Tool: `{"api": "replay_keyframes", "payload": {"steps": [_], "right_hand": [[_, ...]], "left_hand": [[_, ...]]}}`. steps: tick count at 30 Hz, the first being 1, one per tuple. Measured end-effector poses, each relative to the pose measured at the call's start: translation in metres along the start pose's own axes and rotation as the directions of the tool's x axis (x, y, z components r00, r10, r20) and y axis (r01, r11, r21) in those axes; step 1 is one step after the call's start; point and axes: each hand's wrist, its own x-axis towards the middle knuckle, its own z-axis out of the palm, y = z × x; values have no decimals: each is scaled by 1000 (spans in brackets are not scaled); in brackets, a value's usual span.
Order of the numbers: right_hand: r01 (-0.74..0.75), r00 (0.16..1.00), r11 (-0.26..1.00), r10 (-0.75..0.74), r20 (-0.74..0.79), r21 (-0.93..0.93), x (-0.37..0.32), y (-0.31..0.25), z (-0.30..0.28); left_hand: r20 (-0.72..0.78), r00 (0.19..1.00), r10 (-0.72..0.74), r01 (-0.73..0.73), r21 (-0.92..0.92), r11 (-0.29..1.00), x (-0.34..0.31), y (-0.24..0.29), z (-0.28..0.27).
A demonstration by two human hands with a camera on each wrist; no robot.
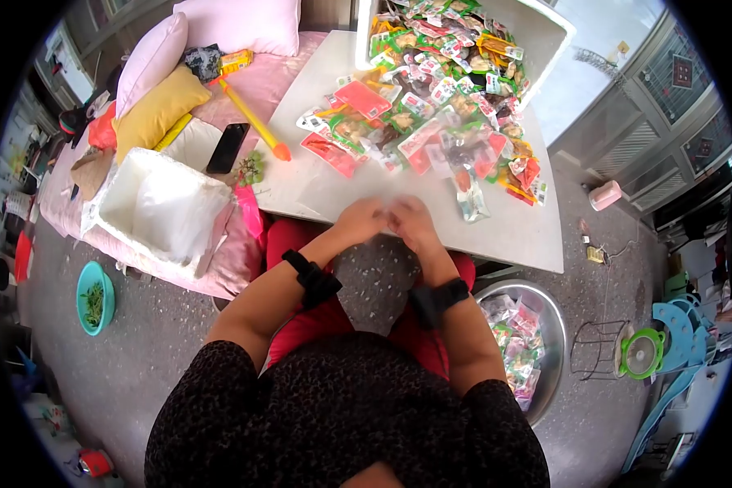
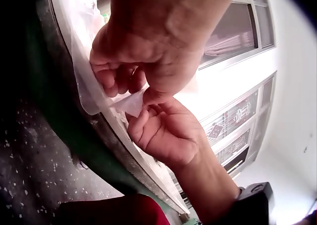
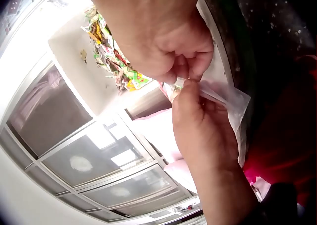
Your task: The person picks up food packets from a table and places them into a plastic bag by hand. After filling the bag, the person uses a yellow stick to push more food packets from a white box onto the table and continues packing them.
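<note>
Over the table's near edge, the left hand (image 1: 361, 220) and right hand (image 1: 413, 221) meet, fingertips together. Between them is a translucent plastic bag (image 2: 88, 88), clearest in the wrist views. The left hand (image 2: 148, 51) pinches it with curled fingers, and the right hand (image 2: 166, 133) pinches its corner close by. In the right wrist view the bag (image 3: 230, 98) sticks out past the left hand (image 3: 203, 131), beneath the right hand (image 3: 163, 41). Colourful sealed food packets (image 1: 415, 110) lie piled beyond the hands. What the bag holds is hidden by the fingers.
A white foam box (image 1: 553, 32) spills packets at the table's back. A phone (image 1: 228, 149), yellow stick (image 1: 252, 119) and lined foam box (image 1: 122, 175) are on the left. A metal basin (image 1: 555, 350) of packets stands low on the right.
</note>
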Motion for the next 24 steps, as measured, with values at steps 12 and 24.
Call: {"api": "replay_keyframes", "payload": {"steps": [12, 24], "right_hand": [[381, 856, 286, -470, 217, -879, 9, -1, -5], [-37, 755, -215, -646, 114, -976, 50, -53, -54]], "left_hand": [[-224, 974, 4, 31, 154, 988, -10, 5, 14], [-237, 962, -136, 187, 207, 960, 2, 6, 21]]}}
